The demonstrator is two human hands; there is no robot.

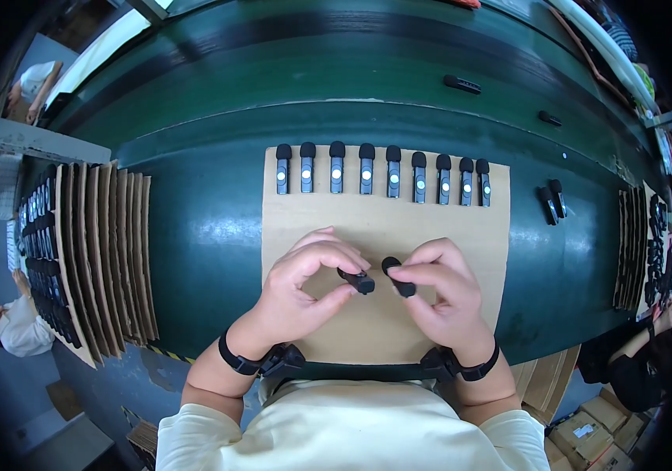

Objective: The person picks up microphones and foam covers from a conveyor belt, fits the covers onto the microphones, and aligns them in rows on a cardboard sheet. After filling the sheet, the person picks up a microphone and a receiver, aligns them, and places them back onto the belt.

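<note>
Over a brown cardboard sheet (446,224), my left hand (300,281) pinches a small black clip-on microphone (361,283) between thumb and fingers. My right hand (447,292) grips a second black microphone (405,287), its rounded foam tip pointing up and away from me. The two microphones are close together but apart. Along the far edge of the sheet lies a row of several similar microphones (366,169), each with a black foam head and a pale round spot on its body. A black strap with a small module sits on each of my wrists.
Loose microphones (549,206) lie on the green table (202,235) to the right, and more (462,84) farther back. Upright stacks of cardboard sheets (108,259) with microphones stand at the left and right (629,251). Other people (25,322) are at both sides; cardboard boxes (587,432) sit lower right.
</note>
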